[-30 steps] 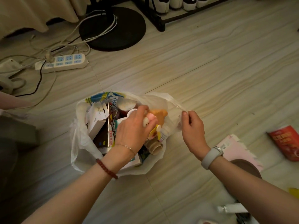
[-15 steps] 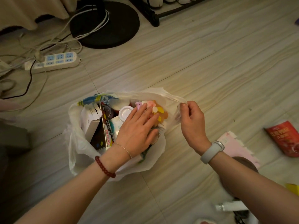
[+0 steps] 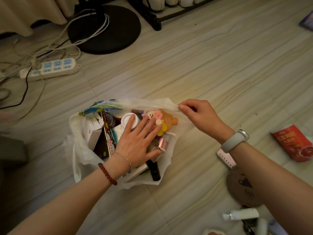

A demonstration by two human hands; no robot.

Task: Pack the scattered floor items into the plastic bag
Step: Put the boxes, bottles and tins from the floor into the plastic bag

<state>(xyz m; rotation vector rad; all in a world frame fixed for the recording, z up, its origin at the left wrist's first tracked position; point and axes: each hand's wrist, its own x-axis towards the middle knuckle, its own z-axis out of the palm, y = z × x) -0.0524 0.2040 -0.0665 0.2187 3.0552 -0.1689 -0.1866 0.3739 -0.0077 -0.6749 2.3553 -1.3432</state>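
Over the plastic bag [image 3: 81, 150], left hand [image 3: 137, 143] has flattened; right hand [image 3: 201, 116] still pinches its rim

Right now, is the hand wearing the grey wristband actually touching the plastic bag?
Touching. The head view shows the right hand pinching the plastic bag at its rim and pulling it open, the film stretched taut to the fingertips.

Both forearms are bare, with no sleeves in view. The left wrist carries a dark red beaded bracelet [image 3: 107, 174] and, nearer the left hand [image 3: 138, 140], a thin silver chain bracelet [image 3: 123, 156] with small beads. The right wrist, just behind the right hand [image 3: 202, 117], wears a pale grey smooth-strapped fitness band [image 3: 234, 140] with a rounded silver-edged capsule.
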